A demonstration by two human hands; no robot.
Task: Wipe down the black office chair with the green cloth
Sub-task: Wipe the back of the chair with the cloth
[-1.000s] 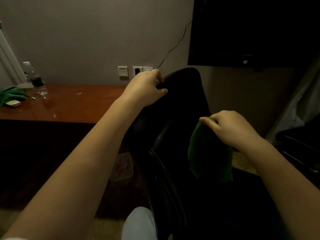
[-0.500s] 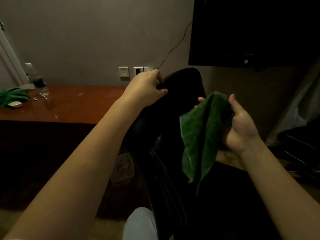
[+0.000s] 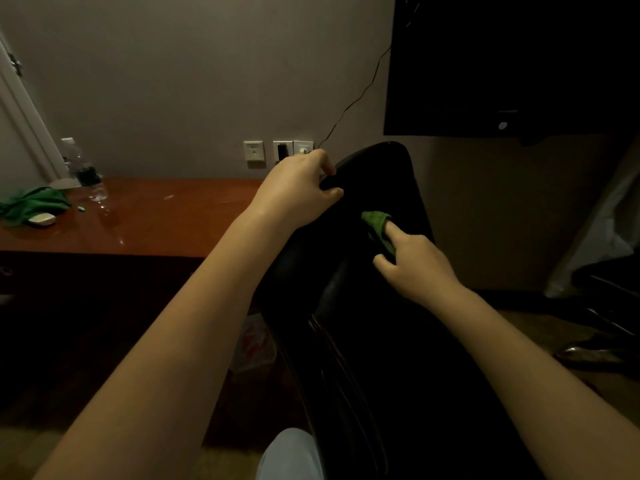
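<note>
The black office chair stands in front of me with its backrest turned sideways. My left hand grips the top left edge of the backrest, fingers curled over it. My right hand presses the green cloth against the inner face of the backrest, just below the top. The cloth is bunched under my fingers, so only a small fold shows beside my index finger. The chair's seat lies in deep shadow below.
A wooden desk runs along the left wall with a water bottle, another green cloth and a small white object. Wall sockets sit behind the chair. A dark TV hangs at upper right. Another chair's base is at right.
My right hand has gone from holding the cloth up open in the air to pressing it bunched against the upper backrest. My left hand has kept its grip on the chair top.
</note>
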